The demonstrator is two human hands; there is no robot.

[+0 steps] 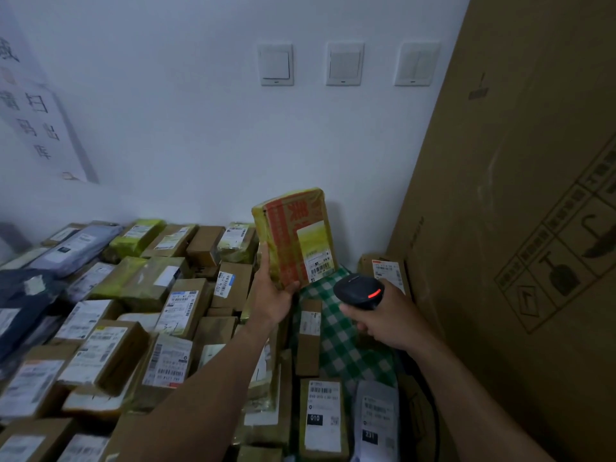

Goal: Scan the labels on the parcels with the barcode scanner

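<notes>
My left hand (271, 291) grips the bottom of a yellow-taped parcel (293, 235) with red print and holds it upright above the pile. Its white label (316, 253) with a barcode faces me at the lower right. My right hand (383, 315) holds a black barcode scanner (358, 290) just right of and below the parcel. A red light glows on the scanner's head, which points toward the label.
Several cardboard and bagged parcels (133, 321) with white labels cover the surface from the left to the bottom. A green checked cloth (336, 338) lies under my right hand. A tall cardboard box (520, 195) stands at the right. A white wall with three switches (343, 63) is behind.
</notes>
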